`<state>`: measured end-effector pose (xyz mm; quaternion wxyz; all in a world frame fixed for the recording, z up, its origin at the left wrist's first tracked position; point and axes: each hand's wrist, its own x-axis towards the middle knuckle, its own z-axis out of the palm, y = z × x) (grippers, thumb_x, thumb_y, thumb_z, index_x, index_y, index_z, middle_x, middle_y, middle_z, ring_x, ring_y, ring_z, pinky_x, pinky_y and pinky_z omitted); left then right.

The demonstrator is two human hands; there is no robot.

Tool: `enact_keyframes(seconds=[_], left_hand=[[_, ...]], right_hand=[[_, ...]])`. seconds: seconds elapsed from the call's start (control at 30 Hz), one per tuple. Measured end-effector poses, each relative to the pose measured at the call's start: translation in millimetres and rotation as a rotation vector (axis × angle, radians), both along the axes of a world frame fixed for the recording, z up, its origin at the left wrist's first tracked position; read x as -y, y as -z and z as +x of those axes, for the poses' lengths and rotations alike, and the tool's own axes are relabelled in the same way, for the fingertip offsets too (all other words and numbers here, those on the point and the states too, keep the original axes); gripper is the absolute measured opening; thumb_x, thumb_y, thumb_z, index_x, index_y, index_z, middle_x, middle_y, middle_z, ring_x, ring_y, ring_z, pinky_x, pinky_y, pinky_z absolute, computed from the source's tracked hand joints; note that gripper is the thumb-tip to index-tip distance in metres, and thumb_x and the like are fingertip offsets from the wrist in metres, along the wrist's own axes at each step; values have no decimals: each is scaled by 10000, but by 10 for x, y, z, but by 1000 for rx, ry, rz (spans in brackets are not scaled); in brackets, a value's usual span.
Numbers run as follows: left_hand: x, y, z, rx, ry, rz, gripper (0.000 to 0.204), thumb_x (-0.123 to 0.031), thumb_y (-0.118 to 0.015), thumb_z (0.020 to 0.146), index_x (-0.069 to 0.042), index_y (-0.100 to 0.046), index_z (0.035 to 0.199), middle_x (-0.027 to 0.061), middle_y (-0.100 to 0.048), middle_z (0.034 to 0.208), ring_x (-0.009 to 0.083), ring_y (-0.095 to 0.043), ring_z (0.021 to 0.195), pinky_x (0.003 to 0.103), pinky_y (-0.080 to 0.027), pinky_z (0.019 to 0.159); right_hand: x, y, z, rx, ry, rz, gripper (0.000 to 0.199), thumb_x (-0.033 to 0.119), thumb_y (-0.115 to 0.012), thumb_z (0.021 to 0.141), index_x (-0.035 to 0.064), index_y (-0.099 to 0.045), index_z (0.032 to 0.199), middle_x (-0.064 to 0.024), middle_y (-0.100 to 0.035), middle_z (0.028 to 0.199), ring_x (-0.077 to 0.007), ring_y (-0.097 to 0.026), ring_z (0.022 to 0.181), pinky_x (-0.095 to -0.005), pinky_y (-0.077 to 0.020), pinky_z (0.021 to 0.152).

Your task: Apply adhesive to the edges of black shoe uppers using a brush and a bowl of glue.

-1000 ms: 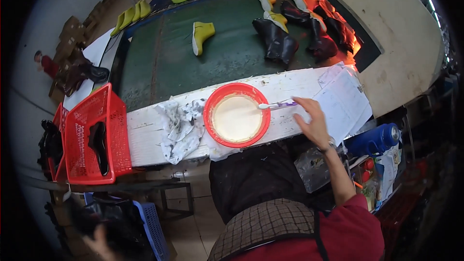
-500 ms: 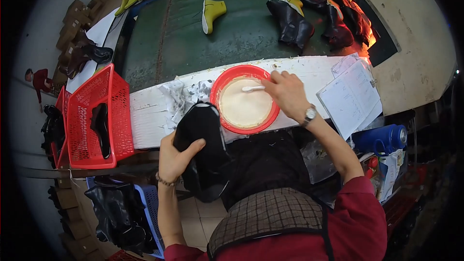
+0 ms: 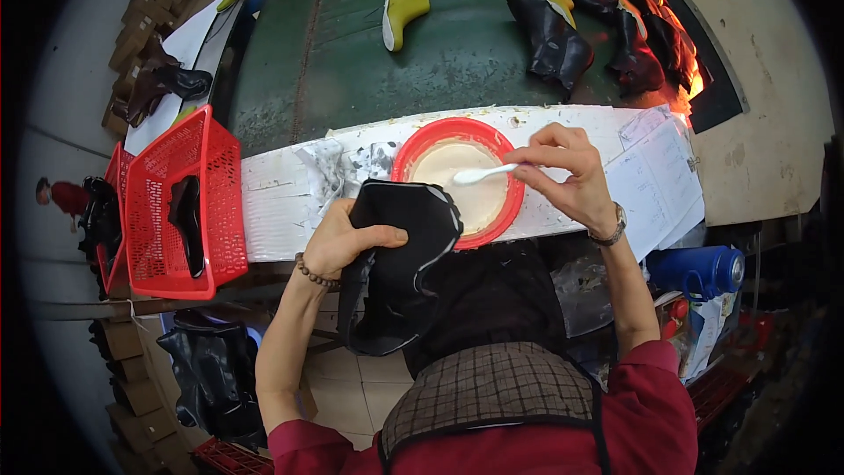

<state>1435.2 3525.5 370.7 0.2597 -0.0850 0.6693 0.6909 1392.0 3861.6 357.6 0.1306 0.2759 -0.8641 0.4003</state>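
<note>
My left hand (image 3: 347, 237) is closed on a black boot upper (image 3: 396, 268), thumb laid across its face. The upper's pale-edged end overlaps the near left rim of a red basin (image 3: 413, 145). Cream-coloured paste or liquid (image 3: 479, 211) fills much of that basin. Between the fingers and thumb of my right hand (image 3: 567, 171) is a white brush (image 3: 488, 173), shaped like a toothbrush. Its pale-coated head is over the basin, pointing toward the upper; whether it touches the cream cannot be told.
A white board (image 3: 272, 202) carries the basin, stained crumpled paper (image 3: 338, 163) and written sheets (image 3: 655, 180). Beyond, a green belt (image 3: 352, 79) holds yellow shoe forms (image 3: 404, 16) and dark boots (image 3: 554, 44) near an orange glow. A red basket (image 3: 224, 237) stands left, a blue flask (image 3: 694, 270) right.
The brush has lifted and drawn back toward the right with my right hand, its head now turned toward the upper. My left hand has raised and tilted the upper, showing more of its edge.
</note>
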Motion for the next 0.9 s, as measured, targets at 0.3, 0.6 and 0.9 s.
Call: enact_keyframes(seconds=[0.3,0.6,0.9], left_hand=[[-85,-321,-156,-166,-68,16,175,-1,-778,790,53,-734,951,99,-748,849,137,-706,741,258,-575,699],[-239,-387,-353,-489,-423,-92,202,-65,-775,851,57,-729,1004,75,-744,916,116,-681,799,265,-564,733],[-485,-463,-171,-629,-228,147,870,-114,-836,819,39,-315,1498,137,-542,1393,199,-524,1277,341,-420,1082]], right_hand=[[124,10,-123,-73,-9,-83,225,125,-847,747,144,-805,967,16,-633,832,-128,-565,815,-311,-343,819],[361,80,-74,193,-31,-440,257,-74,-722,817,18,-758,1054,-46,-629,983,-97,-576,860,-212,-476,708],[1097,-100,268,610,76,-992,166,58,-671,922,-29,-688,1063,-5,-695,903,-62,-619,791,-233,-502,729]])
